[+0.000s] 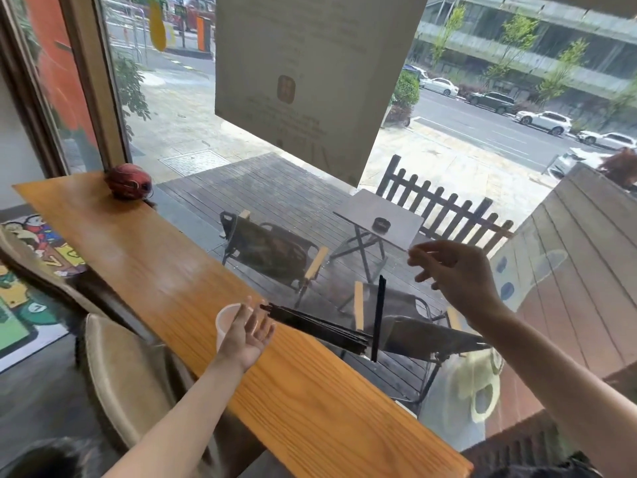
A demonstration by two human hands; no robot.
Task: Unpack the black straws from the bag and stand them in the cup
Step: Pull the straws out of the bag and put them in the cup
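Observation:
A bundle of black straws lies flat on the wooden counter, close to the window glass. One more black straw stands almost upright at the bundle's right end, and no hand touches it. A pale translucent cup stands near the counter's inner edge, just left of the bundle. My left hand is open with the palm up, right beside the cup and partly hiding it. My right hand hovers above and to the right of the upright straw, fingers loosely apart and holding nothing I can see. No bag is visible.
The narrow counter runs along a large window pane. A dark red ball rests at the counter's far left end. A beige chair stands on my side, below the cup. A paper poster hangs on the glass.

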